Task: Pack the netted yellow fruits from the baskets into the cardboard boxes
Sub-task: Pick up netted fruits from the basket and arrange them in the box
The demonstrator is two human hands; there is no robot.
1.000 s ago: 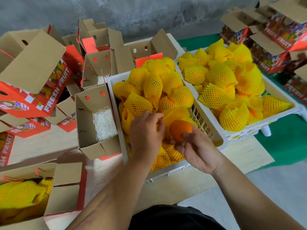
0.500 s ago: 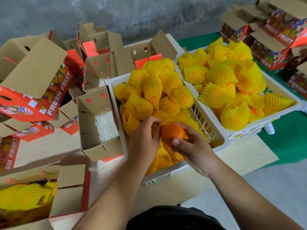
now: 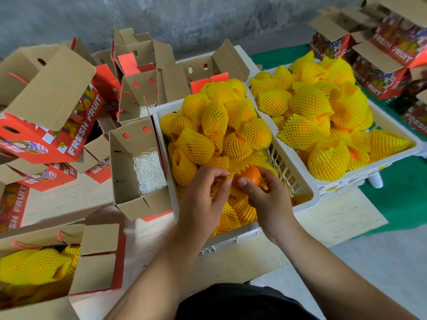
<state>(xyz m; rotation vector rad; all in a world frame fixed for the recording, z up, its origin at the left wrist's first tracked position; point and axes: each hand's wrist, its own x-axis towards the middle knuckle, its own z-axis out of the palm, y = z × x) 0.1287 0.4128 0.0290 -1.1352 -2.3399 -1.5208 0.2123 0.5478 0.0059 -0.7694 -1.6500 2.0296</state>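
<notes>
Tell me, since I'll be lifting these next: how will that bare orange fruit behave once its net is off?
The orange fruit looks round and smooth, so it would probably roll if set down loose. Its glossy skin may be slippery. The right hand holds it with fingertips alone, suggesting it is light.

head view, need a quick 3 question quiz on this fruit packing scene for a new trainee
1. True or false: the right hand holds a bare orange fruit.
2. What lines the bottom of the open box just left of the near basket? A) green cloth B) white shredded filler C) netted fruit
3. Fill in: the left hand pinches a yellow foam ____.

Key: 1 true; 2 B, the white shredded filler; 3 net.
</notes>
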